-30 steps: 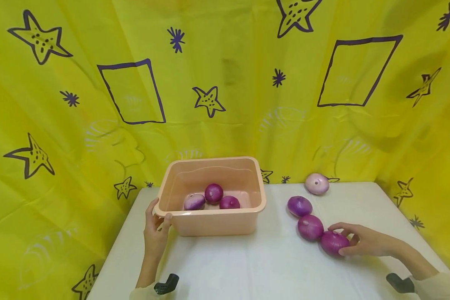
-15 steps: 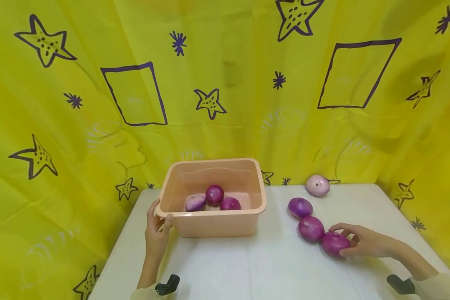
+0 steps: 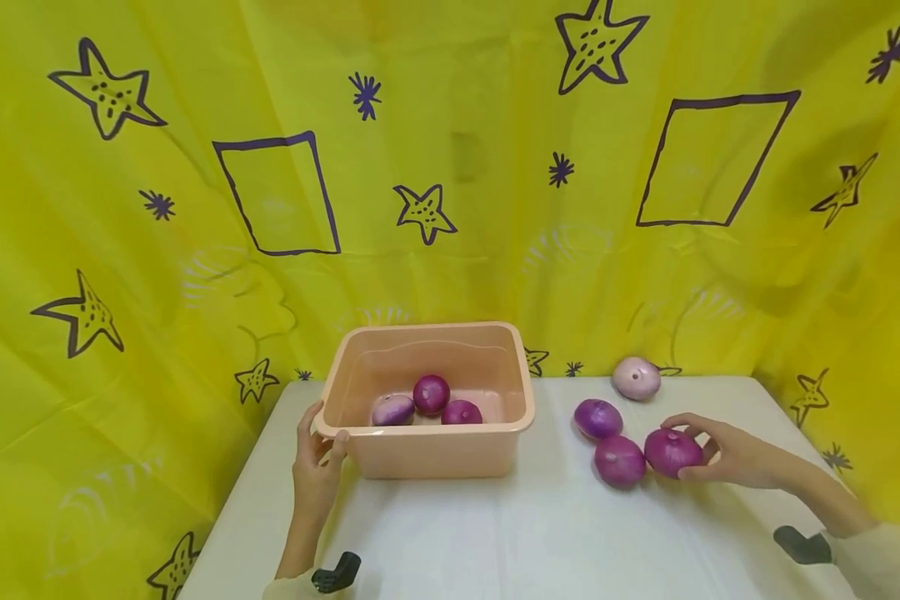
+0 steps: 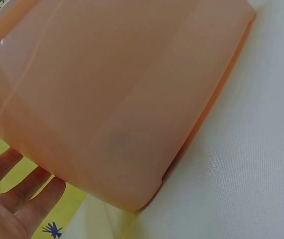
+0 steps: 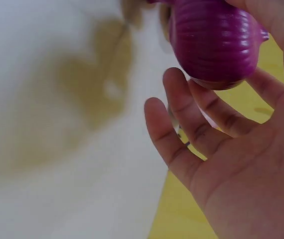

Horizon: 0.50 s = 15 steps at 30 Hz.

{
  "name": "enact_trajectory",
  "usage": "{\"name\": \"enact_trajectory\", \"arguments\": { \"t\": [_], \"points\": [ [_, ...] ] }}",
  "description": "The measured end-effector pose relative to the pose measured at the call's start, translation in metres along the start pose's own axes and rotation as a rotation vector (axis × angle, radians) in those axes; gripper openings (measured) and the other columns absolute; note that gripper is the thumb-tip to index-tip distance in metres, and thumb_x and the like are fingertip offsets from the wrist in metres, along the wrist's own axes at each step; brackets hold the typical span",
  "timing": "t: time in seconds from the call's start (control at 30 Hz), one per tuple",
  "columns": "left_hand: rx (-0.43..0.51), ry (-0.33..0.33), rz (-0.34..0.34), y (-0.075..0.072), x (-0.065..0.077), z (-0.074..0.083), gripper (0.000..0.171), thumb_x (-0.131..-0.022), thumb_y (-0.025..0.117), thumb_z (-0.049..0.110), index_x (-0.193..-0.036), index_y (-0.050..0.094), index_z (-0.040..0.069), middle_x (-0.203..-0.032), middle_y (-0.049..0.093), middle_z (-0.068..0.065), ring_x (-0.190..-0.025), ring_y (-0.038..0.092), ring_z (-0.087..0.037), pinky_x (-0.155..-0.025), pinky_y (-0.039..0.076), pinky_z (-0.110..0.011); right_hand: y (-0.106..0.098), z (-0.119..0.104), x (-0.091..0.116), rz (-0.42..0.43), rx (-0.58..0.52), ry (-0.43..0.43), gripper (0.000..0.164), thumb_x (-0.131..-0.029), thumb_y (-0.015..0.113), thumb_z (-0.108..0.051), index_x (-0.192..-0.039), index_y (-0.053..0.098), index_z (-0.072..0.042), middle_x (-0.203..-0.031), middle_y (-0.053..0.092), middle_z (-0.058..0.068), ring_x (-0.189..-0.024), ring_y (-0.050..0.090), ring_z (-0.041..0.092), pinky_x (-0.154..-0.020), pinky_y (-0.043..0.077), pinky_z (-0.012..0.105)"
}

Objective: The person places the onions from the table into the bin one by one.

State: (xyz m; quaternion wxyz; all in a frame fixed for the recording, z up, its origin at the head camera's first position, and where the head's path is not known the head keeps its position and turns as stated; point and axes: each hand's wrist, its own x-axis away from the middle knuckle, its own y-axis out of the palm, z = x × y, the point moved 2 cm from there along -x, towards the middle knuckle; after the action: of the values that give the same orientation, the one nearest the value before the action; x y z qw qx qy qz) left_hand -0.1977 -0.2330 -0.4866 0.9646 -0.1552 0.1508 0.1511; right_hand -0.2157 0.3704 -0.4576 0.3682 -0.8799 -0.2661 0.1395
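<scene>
Over the right half of a white cloth-covered table (image 3: 450, 533), my right hand (image 3: 742, 454) pinches a glossy round magenta onion (image 3: 673, 452) between thumb and fingers, just right of a matching magenta onion (image 3: 620, 462) and an oval violet onion (image 3: 598, 419), with a pale pinkish onion (image 3: 637, 378) by the far edge. On the left, my left hand (image 3: 317, 471) is clamped on the near left corner of a peach rectangular plastic bin (image 3: 431, 454) that holds three rounded purple onions (image 3: 431, 394). Yellow sheeting (image 3: 487, 167), printed with dark purple stars, bursts and crooked four-sided outlines, rises beyond the far edge and along both sides.
</scene>
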Motion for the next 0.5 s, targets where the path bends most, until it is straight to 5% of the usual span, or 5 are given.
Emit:
{"name": "enact_trajectory", "arguments": {
  "t": [0.37,0.5],
  "points": [
    [-0.01,-0.013,0.0,-0.001,0.0,-0.001,0.066,-0.104,0.06,0.022,-0.161,0.027,0.025,-0.161,0.041,-0.015,-0.122,0.06,-0.034,-0.09,0.051,-0.02,-0.027,-0.022,-0.026,0.225,0.123,0.023,0.069,-0.082,0.087,-0.013,-0.14,0.049,-0.002,-0.118,0.06,0.019,-0.084,0.061,0.006,-0.068,0.058,0.025],
    [-0.02,-0.006,0.002,-0.001,0.0,0.001,0.066,-0.104,0.06,0.022,-0.161,0.028,0.024,-0.16,0.041,-0.016,-0.122,0.06,-0.035,-0.094,0.054,-0.032,-0.036,-0.03,-0.034,0.259,0.131,0.044,0.07,-0.084,0.085,-0.015,-0.142,0.047,-0.002,-0.119,0.058,0.016,-0.088,0.059,0.007,-0.071,0.058,0.024]
  ]
}}
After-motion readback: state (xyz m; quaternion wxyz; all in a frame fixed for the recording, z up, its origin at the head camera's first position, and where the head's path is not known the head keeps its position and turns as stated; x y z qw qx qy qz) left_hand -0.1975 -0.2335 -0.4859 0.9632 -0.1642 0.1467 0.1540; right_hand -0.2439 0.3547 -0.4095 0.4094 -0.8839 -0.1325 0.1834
